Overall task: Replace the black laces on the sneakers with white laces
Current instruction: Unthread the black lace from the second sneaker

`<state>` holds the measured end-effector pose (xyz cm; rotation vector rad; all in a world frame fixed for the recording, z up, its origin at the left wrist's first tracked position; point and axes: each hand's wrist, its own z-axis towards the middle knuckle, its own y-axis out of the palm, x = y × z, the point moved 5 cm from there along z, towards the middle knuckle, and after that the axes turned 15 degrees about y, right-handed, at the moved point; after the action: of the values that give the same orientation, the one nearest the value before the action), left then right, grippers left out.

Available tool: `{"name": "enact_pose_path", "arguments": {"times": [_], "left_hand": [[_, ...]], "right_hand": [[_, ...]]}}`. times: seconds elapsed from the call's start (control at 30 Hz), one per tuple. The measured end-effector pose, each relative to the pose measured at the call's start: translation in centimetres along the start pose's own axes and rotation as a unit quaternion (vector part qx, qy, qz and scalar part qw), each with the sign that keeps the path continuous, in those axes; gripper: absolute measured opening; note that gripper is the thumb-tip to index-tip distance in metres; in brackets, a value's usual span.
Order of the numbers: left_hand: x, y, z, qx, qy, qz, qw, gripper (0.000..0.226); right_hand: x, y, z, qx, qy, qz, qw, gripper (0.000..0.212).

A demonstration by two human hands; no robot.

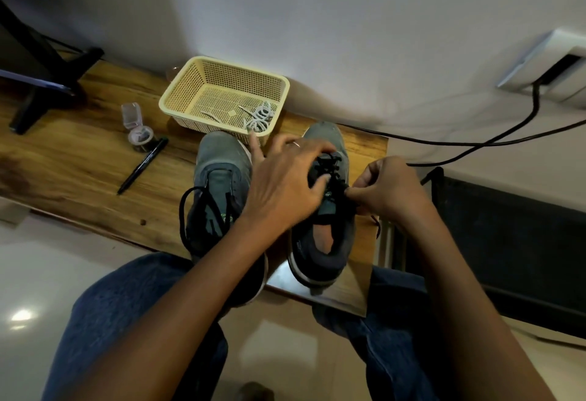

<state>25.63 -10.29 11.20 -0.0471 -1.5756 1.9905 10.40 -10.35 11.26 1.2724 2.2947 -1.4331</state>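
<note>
Your knees in blue jeans (126, 321) sit closest, under a wooden bench (79, 159) that carries two grey sneakers side by side. Your left hand (285, 185) curls over the laced front of the right sneaker (320, 242), thumb and fingers gripping it. Your right hand (387, 191) pinches the black lace (333, 175) at that shoe's right edge. The left sneaker (218, 165) lies just beside, its black lace hanging in a loose loop (187, 207) off the left side. Behind the toes, a cream mesh basket (190, 83) holds the white laces (260, 118). A black marker (142, 165) and a small clear jar (139, 135) lie left of the basket.
</note>
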Motion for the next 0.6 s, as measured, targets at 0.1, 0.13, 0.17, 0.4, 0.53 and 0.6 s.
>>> {"name": "enact_pose_path", "arguments": {"times": [0.1, 0.13, 0.17, 0.4, 0.53, 0.6], "left_hand": [[1.6, 1.1, 0.0, -0.062, 0.09, 0.04, 0.993, 0.045], [1.8, 1.2, -0.1, -0.061, 0.1, 0.052, 0.992, 0.042], [1.9, 1.2, -0.1, -0.05, 0.103, 0.059, 0.992, 0.036], [1.5, 0.0, 0.1, 0.017, 0.087, 0.077, 0.993, 0.018], [-0.1, -1.4, 0.1, 0.064, -0.008, 0.071, 0.995, 0.016], [-0.8, -1.4, -0.1, 0.053, -0.046, 0.069, 0.995, 0.017]], "right_hand": [[-0.1, 0.1, 0.0, 0.002, -0.005, -0.01, 1.0, 0.013], [-0.2, 0.1, 0.0, 0.001, -0.005, -0.01, 1.0, 0.013], [-0.2, 0.0, 0.0, 0.0, -0.005, -0.009, 1.0, 0.014], [-0.1, 0.1, 0.0, -0.004, -0.001, -0.008, 1.0, 0.013], [-0.1, 0.0, -0.1, 0.005, 0.001, -0.008, 1.0, 0.013], [-0.2, 0.1, -0.1, 0.005, -0.002, -0.012, 1.0, 0.013]]}}
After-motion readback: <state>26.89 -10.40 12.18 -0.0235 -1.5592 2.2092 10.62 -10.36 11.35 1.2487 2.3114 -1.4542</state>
